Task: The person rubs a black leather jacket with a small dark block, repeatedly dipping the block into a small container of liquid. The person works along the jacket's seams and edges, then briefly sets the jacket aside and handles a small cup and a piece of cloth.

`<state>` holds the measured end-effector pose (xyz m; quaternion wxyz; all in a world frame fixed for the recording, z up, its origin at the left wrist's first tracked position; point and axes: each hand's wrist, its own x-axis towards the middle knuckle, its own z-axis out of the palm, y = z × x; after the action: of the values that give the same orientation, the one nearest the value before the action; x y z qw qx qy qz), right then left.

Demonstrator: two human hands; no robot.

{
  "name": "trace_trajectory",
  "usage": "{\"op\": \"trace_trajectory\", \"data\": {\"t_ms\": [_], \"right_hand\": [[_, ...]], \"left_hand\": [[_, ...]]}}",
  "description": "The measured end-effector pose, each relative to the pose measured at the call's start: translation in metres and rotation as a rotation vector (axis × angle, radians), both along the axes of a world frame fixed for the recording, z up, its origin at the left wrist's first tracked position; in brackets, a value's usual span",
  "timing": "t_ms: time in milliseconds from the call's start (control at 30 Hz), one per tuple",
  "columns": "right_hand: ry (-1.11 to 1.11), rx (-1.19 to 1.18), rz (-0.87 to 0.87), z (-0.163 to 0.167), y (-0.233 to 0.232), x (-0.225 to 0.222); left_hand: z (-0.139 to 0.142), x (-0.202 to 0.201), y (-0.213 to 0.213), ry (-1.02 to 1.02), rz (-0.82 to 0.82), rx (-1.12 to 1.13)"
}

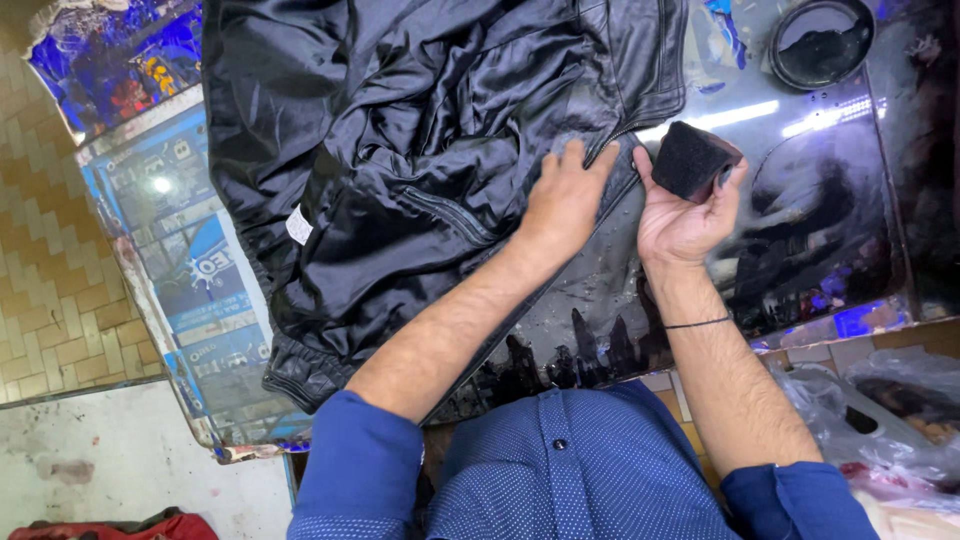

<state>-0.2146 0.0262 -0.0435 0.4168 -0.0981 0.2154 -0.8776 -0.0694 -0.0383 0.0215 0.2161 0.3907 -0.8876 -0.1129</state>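
Note:
A shiny black jacket (400,130) lies spread over a dye-stained worktable (840,220), lining up, with a zip running through its middle. My left hand (566,192) lies flat on the jacket near the zip edge, fingers together, pressing the cloth down. My right hand (684,215) is just to the right of it, palm up, holding a dark, blackened sponge block (694,160) between thumb and fingers above the table.
A round black bowl of dark dye (822,42) stands at the table's far right corner. Printed plastic sheeting (190,290) covers the table's left side. Crumpled clear plastic bags (880,410) lie at the right near me. Tiled floor (50,300) shows at left.

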Motion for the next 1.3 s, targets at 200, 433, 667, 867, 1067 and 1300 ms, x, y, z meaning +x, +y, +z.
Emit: {"op": "trace_trajectory", "data": {"t_ms": [200, 433, 667, 867, 1067, 1300], "right_hand": [[0.030, 0.025, 0.012, 0.009, -0.001, 0.006], [0.129, 0.020, 0.008, 0.015, -0.003, 0.013], [0.013, 0.013, 0.058, -0.001, -0.009, 0.000], [0.050, -0.047, 0.047, 0.013, -0.038, -0.026], [0.302, -0.059, 0.121, 0.065, -0.054, -0.016], [0.568, -0.032, 0.308, 0.087, -0.084, -0.002]], "left_hand": [[-0.010, 0.034, -0.040, 0.404, 0.017, 0.682], [-0.013, 0.014, 0.006, -0.039, 0.100, -0.125], [-0.019, 0.019, 0.029, -0.089, 0.208, -0.320], [-0.034, 0.034, 0.027, -0.148, 0.075, -0.343], [-0.026, 0.030, 0.011, -0.198, 0.022, -0.302], [0.000, 0.035, -0.010, -0.253, -0.120, -0.018]]}}
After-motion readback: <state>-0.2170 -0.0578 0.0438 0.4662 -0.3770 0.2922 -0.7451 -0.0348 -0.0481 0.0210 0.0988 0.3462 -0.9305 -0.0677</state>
